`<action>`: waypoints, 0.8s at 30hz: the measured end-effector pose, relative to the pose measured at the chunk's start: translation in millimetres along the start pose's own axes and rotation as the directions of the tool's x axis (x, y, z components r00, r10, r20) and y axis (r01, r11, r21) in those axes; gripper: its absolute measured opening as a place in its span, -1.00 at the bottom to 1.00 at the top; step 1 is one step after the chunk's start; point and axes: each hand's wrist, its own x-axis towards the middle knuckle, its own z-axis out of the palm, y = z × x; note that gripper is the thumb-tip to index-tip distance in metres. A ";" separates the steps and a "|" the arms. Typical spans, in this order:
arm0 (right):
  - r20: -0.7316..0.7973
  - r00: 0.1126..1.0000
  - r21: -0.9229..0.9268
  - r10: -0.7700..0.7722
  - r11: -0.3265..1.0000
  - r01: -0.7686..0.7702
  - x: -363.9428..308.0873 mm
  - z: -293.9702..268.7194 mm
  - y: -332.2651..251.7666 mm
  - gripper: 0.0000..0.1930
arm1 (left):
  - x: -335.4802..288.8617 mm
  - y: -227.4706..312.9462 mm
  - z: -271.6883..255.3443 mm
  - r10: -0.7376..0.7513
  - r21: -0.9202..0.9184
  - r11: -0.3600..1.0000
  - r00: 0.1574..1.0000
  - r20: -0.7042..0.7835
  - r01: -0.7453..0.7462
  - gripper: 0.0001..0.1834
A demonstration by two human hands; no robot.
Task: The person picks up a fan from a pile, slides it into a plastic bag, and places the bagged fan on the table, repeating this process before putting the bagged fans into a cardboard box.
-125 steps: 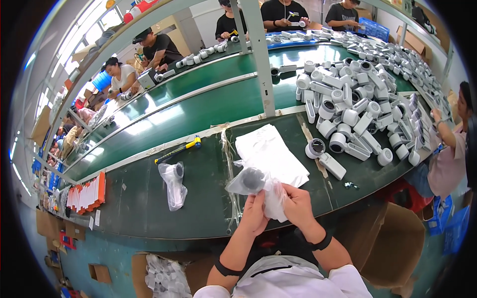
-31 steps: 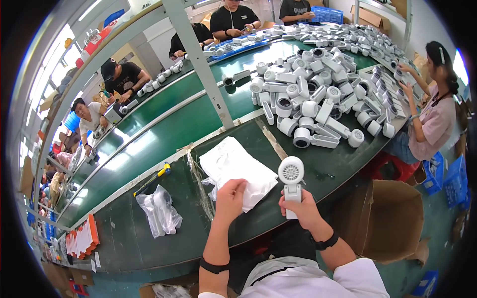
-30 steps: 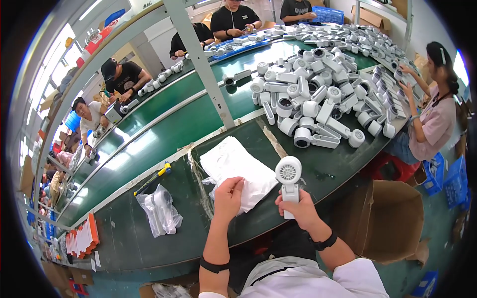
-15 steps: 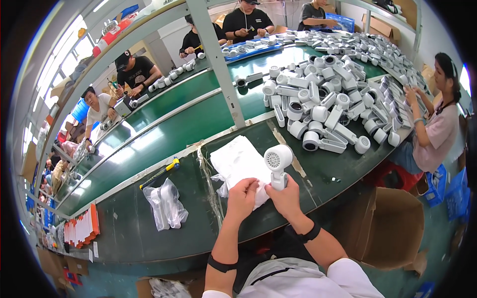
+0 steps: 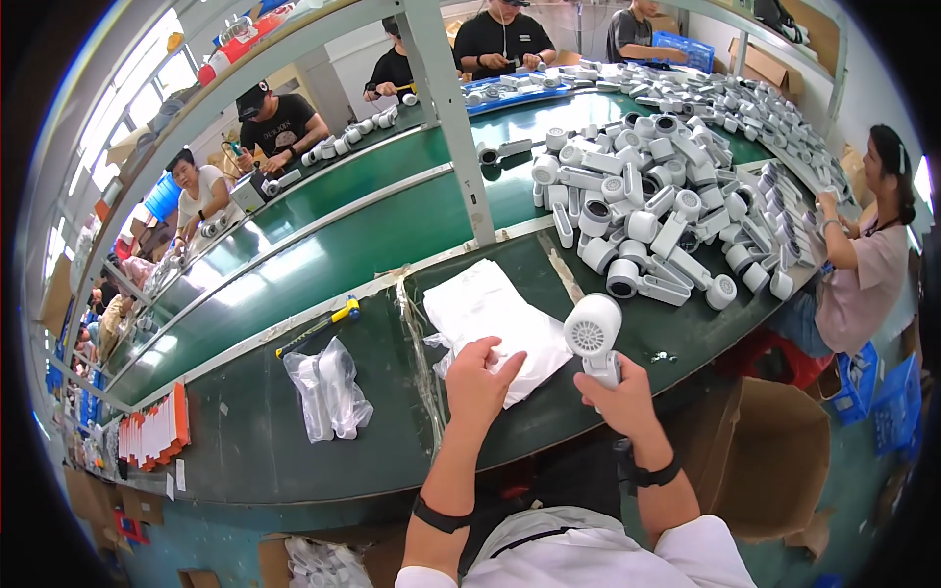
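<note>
My right hand [image 5: 623, 394] is closed around the handle of a white handheld fan [image 5: 592, 326], whose round grille head points up above my fingers. My left hand [image 5: 481, 380] is at the near edge of a stack of thin white bags [image 5: 482, 301], thumb and fingers apart; whether the fingertips touch the stack I cannot tell. Left of the bags, two fans wrapped in clear plastic [image 5: 328, 390] lie side by side on the dark green bench [image 5: 245, 441]. Beyond them rests a yellow-and-black tool [image 5: 319, 326], long and thin.
A large heap of white and grey fans [image 5: 647, 206] covers the bench at the far right, where a person in pink [image 5: 855, 250] sits. A metal post [image 5: 457, 147] rises ahead. Below the bench's right edge stands an open cardboard box [image 5: 765, 461]. Orange-and-white cartons [image 5: 155, 431] stand at the left.
My right hand has moved right with the fan, away from my left hand. The fingers of my left hand have spread from a pinch over the bags. The view has shifted slightly.
</note>
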 end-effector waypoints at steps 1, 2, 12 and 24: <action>0.008 1.000 -0.002 0.000 1.000 0.000 -4.4 -5.3 -10.5 -0.73 | 0.6 -9.7 0.3 0.090 0.021 0.996 0.996 -0.024 -0.090 -0.71; 0.123 0.991 0.034 0.047 0.998 -0.052 -8.5 -12.7 -20.0 -0.69 | 2.3 -11.2 1.8 0.187 0.042 0.982 0.982 -0.040 -0.186 -0.71; 0.536 0.828 -0.269 0.161 0.963 -0.013 5.0 -14.0 -40.3 -0.20 | 6.8 -14.4 2.6 -0.095 -0.333 0.937 0.995 0.044 0.104 -0.77; 0.548 0.829 -0.156 0.110 0.987 -0.028 8.8 -17.0 -43.0 -0.27 | 2.3 -19.3 12.7 0.014 -0.265 0.964 0.995 0.096 0.012 -0.88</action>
